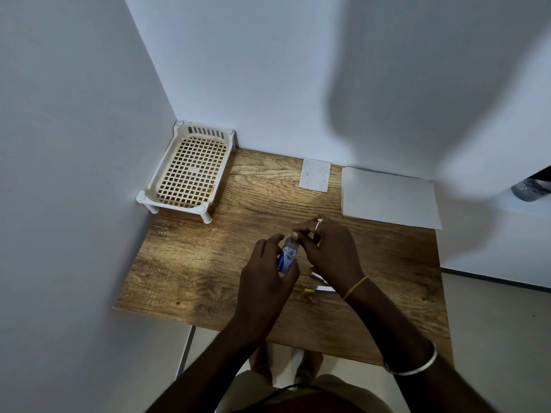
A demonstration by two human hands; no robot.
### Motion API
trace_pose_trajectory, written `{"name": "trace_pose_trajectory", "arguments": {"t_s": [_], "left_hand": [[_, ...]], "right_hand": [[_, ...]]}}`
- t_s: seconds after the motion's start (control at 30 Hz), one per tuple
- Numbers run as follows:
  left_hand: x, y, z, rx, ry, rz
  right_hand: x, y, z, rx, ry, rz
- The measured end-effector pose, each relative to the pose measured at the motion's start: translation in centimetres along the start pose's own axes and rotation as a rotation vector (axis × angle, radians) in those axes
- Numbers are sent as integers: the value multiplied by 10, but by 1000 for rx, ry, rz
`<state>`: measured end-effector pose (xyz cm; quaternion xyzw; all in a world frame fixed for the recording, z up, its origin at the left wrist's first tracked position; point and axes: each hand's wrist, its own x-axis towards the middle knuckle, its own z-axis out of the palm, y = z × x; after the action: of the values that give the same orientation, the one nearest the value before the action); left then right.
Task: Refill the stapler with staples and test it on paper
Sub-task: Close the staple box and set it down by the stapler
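Observation:
My left hand point(265, 275) grips a small blue and white staple box point(286, 257) above the middle of the wooden table point(193, 263). The fingertips of my right hand point(328, 251) pinch the grey end that sticks out of the box's top. Just under my right wrist lies a small stapler point(317, 286) with white, yellow and silver parts, mostly hidden by the wrist. A white sheet of paper point(387, 198) lies flat at the table's far right, and a small white slip point(315, 174) lies to its left.
A cream plastic mesh tray on short legs point(187, 171) stands in the far left corner against white walls. The table's right and near edges drop to a tiled floor. My knees show below the near edge.

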<state>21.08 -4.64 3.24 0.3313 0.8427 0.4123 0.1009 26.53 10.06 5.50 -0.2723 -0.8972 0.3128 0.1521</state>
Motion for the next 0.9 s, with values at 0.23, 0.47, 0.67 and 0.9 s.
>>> {"name": "trace_pose_trajectory", "arguments": {"t_s": [0.23, 0.47, 0.67, 0.9], "left_hand": [[0, 1, -1, 2, 0, -6], [-1, -1, -2, -9, 10, -5], [-1, 0, -2, -14, 29, 10], [0, -1, -1, -19, 24, 22]], "right_hand": [[1, 2, -5, 36, -70, -9], [-2, 3, -15, -145, -93, -194], [-6, 3, -19, -247, -80, -312], [-6, 4, -18, -121, 10, -194]]}}
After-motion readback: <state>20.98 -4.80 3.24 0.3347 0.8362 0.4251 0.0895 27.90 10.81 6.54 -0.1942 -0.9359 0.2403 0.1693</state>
